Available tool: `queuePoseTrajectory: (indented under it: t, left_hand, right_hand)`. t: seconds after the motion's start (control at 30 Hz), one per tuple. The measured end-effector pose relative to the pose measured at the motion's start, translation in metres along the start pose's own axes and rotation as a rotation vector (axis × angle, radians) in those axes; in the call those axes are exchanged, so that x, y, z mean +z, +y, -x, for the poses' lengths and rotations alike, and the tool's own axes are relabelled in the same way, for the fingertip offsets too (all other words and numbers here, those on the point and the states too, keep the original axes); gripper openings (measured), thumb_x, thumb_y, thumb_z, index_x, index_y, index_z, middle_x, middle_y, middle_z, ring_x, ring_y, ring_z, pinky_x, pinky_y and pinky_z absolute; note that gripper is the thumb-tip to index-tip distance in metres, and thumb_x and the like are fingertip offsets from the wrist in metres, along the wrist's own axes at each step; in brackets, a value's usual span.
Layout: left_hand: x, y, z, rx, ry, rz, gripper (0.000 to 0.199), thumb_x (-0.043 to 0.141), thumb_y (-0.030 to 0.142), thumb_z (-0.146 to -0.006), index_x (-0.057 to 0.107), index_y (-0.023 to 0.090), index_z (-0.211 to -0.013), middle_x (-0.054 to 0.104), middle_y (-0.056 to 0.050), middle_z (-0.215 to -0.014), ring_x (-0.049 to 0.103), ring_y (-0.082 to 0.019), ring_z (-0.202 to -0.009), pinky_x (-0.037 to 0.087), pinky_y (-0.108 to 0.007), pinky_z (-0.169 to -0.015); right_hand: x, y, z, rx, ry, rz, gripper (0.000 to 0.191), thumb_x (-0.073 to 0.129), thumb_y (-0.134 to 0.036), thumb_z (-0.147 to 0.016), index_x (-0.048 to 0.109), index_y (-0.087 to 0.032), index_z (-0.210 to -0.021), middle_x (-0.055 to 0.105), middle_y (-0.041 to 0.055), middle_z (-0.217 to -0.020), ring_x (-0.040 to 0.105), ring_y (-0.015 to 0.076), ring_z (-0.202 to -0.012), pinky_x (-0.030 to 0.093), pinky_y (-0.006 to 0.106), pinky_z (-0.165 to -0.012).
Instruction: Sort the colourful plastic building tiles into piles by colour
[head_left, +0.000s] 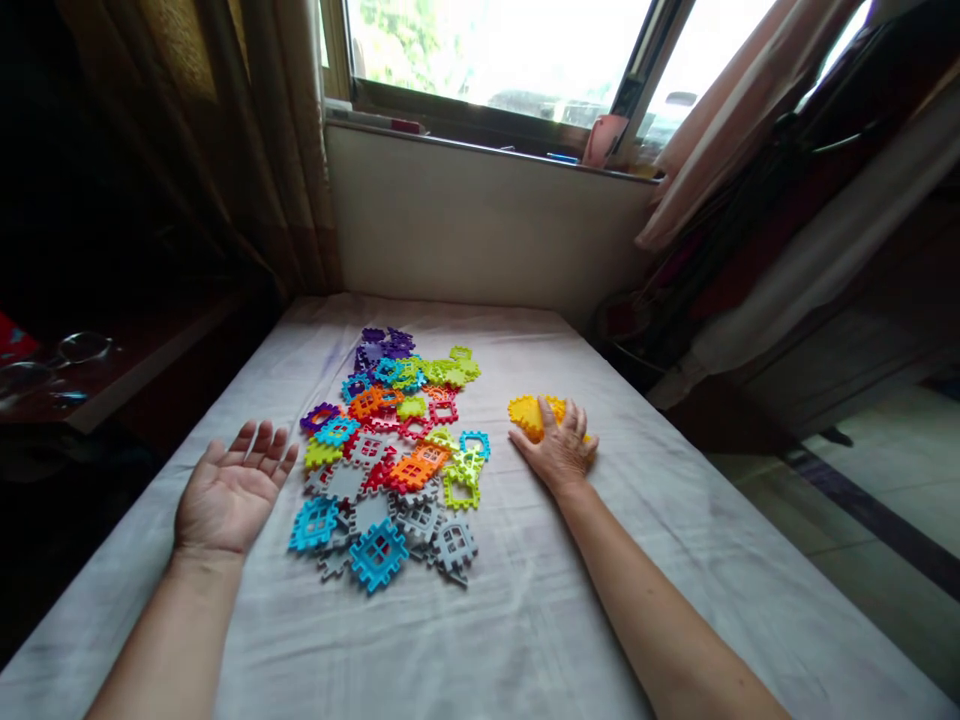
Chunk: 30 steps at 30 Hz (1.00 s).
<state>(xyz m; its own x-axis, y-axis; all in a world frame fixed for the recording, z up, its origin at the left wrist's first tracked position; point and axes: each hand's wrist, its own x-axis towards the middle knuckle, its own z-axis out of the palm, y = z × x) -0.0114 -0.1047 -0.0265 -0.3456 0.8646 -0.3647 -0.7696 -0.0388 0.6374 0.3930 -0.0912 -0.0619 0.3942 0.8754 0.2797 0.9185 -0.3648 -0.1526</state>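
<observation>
At far left, a dark shelf [161, 352] bore something clear and round, too dim to name. Next came a brown curtain [289, 150], hung beside the window [487, 50].

Your left hand [229, 495] lay palm up near the left side of the sheet [517, 620], released, fingers loosely bent, tips just beside the pile. Could not tell whether its back touched the cloth.

Right of it, between your two hands, sat the pile [371, 450] of notched square tiles, overlapping, some solid, some framed like little windows. Purple [397, 343] lay at the far end; lime, blue, orange and red mixed through the middle; gray [371, 515] at the near end, with a blue tile [379, 555] tilted on top.

Apart from the pile, to its right, yellow tiles [525, 412] lay bunched on the sheet. Your right hand [564, 448] covered much of them, palm down, fingers spread; could not tell whether it grasped them or merely rested.

Beyond, a pink cup [602, 140] stood on the sill [480, 140]. Far right: hanging clothes [750, 240], then pale floor [877, 460].
</observation>
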Motion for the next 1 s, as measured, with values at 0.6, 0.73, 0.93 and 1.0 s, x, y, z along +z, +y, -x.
queuePoseTrajectory:
  t: [0.6, 0.73, 0.93, 1.0]
  left_hand:
    - [0.013, -0.001, -0.001, 0.015, 0.221, -0.031, 0.035, 0.038, 0.032, -0.096, 0.07, 0.019, -0.098, 0.077, -0.006, -0.093, 0.076, -0.022, -0.079, 0.066, -0.038, -0.063]
    - [0.012, -0.001, 0.0, 0.012, 0.267, -0.049, 0.034, 0.039, 0.031, -0.095, 0.071, 0.021, -0.102, 0.078, -0.007, -0.096, 0.076, -0.022, -0.081, 0.066, -0.039, -0.065]
    - [0.005, -0.004, -0.002, 0.037, 0.249, -0.083, 0.032, 0.043, 0.035, -0.094, 0.072, 0.024, -0.105, 0.078, -0.005, -0.099, 0.076, -0.022, -0.087, 0.066, -0.038, -0.07]
    - [0.006, -0.004, -0.002, 0.032, 0.249, -0.075, 0.033, 0.043, 0.034, -0.094, 0.072, 0.023, -0.106, 0.078, -0.005, -0.099, 0.076, -0.022, -0.086, 0.066, -0.039, -0.07]
  right_hand:
    - [0.057, -0.001, -0.17, 0.15, 0.001, -0.066, 0.057, 0.057, -0.059, -0.089, 0.057, -0.033, -0.14, 0.044, 0.013, -0.149, 0.035, 0.0344, -0.134, 0.033, 0.065, -0.104]
    - [0.076, 0.004, -0.208, 0.164, 0.031, -0.1, 0.059, 0.056, -0.061, -0.087, 0.057, -0.032, -0.139, 0.045, 0.0145, -0.147, 0.037, 0.036, -0.131, 0.032, 0.067, -0.104]
    - [0.095, 0.012, -0.223, 0.148, 0.195, -0.171, 0.064, 0.051, -0.059, -0.089, 0.052, -0.028, -0.145, 0.041, 0.0189, -0.149, 0.036, 0.0395, -0.134, 0.029, 0.07, -0.103]
    - [0.093, 0.012, -0.213, 0.097, 0.26, -0.172, 0.062, 0.049, -0.055, -0.091, 0.053, -0.025, -0.145, 0.039, 0.0201, -0.152, 0.032, 0.0404, -0.137, 0.027, 0.07, -0.104]
